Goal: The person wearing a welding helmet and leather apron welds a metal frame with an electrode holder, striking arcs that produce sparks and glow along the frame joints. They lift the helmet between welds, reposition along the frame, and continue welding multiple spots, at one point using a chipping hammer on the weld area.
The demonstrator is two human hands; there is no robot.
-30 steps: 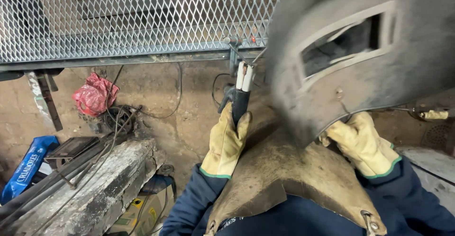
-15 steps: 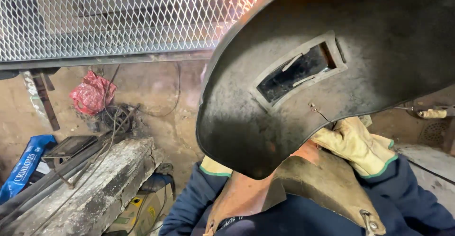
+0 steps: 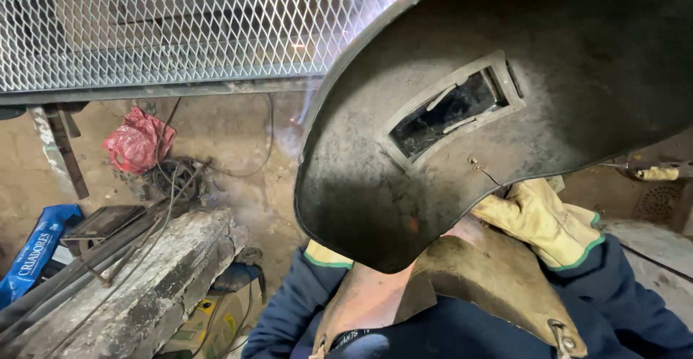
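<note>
A dark, scuffed welding hand shield [image 3: 505, 114] with a small rectangular window fills the upper right. My right hand [image 3: 538, 218], in a yellow leather glove, is closed under the shield's lower edge and holds it up. Of my left hand [image 3: 326, 254] only the yellow glove's green-trimmed cuff shows below the shield. Its fingers and the electrode holder are hidden behind the shield. Smoke and a bright glow [image 3: 299, 117] rise at the steel bar [image 3: 144, 90] under the expanded metal mesh [image 3: 180, 27]. A brown leather apron [image 3: 498, 279] covers my chest.
A red bag [image 3: 137, 142] and coiled cables [image 3: 173, 178] lie on the dirt floor at left. A rough grey beam [image 3: 159, 272] runs diagonally at lower left, with a blue package [image 3: 36, 251] beside it and a yellow box [image 3: 216, 316] below. A floor drain [image 3: 657, 200] sits at far right.
The shield has swung left and down across the view, covering my left hand and the electrode holder that it gripped. Glow, sparks and smoke have appeared at the mesh.
</note>
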